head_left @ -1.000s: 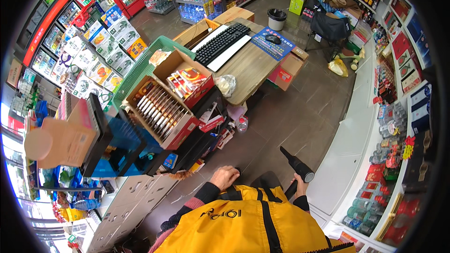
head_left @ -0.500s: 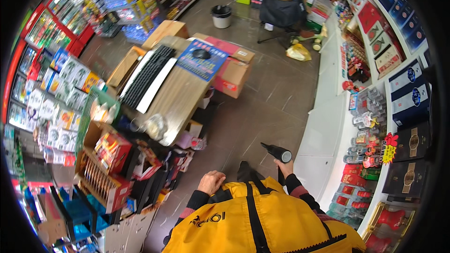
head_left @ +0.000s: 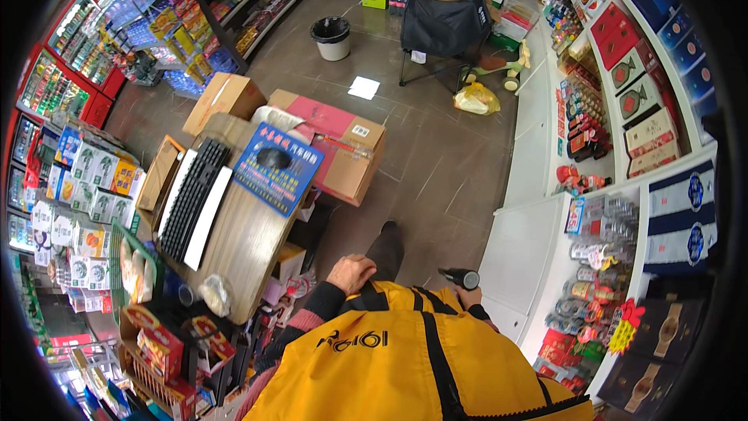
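My right hand (head_left: pixel 469 296) is wrapped round a black hair-dryer-shaped tool (head_left: pixel 461 277), with a round grey end facing up and a dark nozzle toward the left. It is beside the front of my yellow vest (head_left: pixel 374 351), and its lower part is hidden. My left hand (head_left: pixel 351 273) is loosely curled in front of the vest, nothing visible in its fingers. Left of it stands a wooden desk (head_left: pixel 253 253), bearing a black keyboard (head_left: pixel 196 203), a dark mouse (head_left: pixel 273 158) on a blue printed mat (head_left: pixel 284 187) and a clear plastic bag (head_left: pixel 216 295).
Cardboard boxes (head_left: pixel 354 168) stand beyond the desk. White cabinets and shelves (head_left: pixel 514 265) with packaged goods line the right. Farther off on the dark tiled floor (head_left: pixel 421 164) are a bin (head_left: pixel 333 40), a black folding chair (head_left: pixel 444 27) and a yellow bag (head_left: pixel 477 99). Snack racks (head_left: pixel 179 23) stand far left.
My view has moved forward, so the desk and boxes appear lower and farther left. A leg has stepped forward. The black tool stays in my right hand, now lower against the vest.
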The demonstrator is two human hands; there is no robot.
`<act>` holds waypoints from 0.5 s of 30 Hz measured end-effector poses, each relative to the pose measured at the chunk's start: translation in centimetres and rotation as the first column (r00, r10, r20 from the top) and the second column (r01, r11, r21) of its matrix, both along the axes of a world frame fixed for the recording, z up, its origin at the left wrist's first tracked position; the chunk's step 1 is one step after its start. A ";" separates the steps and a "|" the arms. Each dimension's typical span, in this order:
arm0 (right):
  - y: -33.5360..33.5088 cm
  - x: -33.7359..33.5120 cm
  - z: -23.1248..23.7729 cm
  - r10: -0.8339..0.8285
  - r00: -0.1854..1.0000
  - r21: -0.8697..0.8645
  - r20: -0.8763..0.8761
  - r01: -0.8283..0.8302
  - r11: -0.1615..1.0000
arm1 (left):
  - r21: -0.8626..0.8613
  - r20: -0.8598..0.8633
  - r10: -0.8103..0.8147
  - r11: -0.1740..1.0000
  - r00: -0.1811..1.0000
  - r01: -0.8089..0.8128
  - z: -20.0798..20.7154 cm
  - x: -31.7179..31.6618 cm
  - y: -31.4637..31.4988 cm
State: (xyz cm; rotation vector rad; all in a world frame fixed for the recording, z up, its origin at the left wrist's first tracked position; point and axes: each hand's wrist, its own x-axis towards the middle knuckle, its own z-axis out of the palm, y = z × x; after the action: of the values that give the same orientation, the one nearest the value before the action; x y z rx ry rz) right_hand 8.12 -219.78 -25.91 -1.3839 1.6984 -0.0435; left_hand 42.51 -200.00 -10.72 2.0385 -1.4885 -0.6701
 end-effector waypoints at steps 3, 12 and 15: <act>-3.8 0.3 1.6 0.200 0.946 -0.057 -0.257 -0.221 0.974 | -0.106 0.053 0.051 0.993 0.997 -0.045 0.4 5.7 -7.3; -20.9 8.6 4.5 0.059 0.907 0.032 -0.418 -0.050 0.998 | -0.128 0.075 0.024 0.992 0.997 -0.014 -0.1 16.7 -25.2; -28.3 12.1 2.8 0.139 0.907 0.077 -0.398 -0.118 0.990 | -0.054 -0.005 0.046 0.997 0.999 -0.046 -2.2 18.8 -28.7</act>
State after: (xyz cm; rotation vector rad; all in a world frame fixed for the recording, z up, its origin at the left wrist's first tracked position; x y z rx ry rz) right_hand 20.21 -248.12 -23.14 -1.5385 1.9195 0.3833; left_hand 61.28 -228.65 -12.88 2.0234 -1.4378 -0.6082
